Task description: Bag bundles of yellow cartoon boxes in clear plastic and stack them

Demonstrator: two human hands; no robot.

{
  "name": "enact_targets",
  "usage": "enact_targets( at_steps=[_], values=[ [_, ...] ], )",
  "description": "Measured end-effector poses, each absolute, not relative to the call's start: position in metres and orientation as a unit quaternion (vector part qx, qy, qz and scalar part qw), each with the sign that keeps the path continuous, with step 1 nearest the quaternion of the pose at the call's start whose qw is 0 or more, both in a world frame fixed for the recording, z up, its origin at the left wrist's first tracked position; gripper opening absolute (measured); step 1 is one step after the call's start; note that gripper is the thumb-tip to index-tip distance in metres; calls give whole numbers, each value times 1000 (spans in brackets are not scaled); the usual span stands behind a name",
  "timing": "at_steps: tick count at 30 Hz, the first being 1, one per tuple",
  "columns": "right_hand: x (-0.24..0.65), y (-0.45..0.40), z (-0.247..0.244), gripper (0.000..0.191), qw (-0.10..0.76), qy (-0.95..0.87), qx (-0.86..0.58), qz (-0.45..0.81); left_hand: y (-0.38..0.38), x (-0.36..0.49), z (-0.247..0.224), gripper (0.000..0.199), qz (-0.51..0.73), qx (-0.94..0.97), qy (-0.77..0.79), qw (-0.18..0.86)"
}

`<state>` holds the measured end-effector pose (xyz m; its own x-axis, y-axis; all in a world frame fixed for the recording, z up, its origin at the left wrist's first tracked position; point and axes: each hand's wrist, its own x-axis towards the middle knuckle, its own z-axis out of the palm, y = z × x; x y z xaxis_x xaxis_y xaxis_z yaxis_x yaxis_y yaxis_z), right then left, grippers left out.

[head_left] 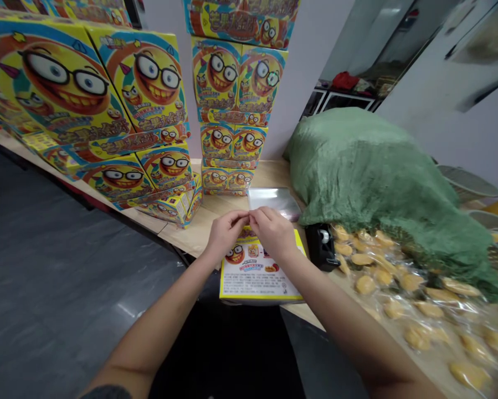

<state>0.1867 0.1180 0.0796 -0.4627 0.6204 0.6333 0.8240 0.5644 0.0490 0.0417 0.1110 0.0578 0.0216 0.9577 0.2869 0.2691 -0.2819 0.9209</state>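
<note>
Both hands meet over the far edge of a yellow-edged printed box [252,280] that lies flat at the table's front edge. My left hand [227,231] is closed, thumb and fingers pinched together. Touching it fingertip to fingertip, my right hand [273,230] is closed too. Whatever is between the fingertips is too small to make out. Just beyond the hands lies a stack of clear plastic film [273,200]. A black tape dispenser [321,249] stands right of the box.
Stacks of yellow cartoon-face boxes [157,83] rise at the left, with another tall stack [219,72] behind the hands. A green woven sack [369,160] fills the right rear. Several wrapped yellow pieces [394,307] spread over the right side, near mesh baskets [468,180].
</note>
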Motion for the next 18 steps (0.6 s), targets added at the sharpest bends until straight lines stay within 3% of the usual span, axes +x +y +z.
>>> enact_targets(
  at_steps=[4, 7, 12, 18],
  values=[
    [183, 116, 77, 19, 260, -832, -441, -212, 109, 42, 57, 20, 471, 664, 494, 306],
    [180, 117, 79, 16, 271, -820, -475, -168, 108, 42, 58, 20, 462, 672, 497, 297],
    [185, 124, 85, 10, 357, -752, -552, 54, 108, 43, 58, 19, 477, 655, 485, 330],
    [211, 153, 92, 5, 564, -483, -517, 425, 113, 44, 56, 15, 533, 546, 476, 437]
  ],
)
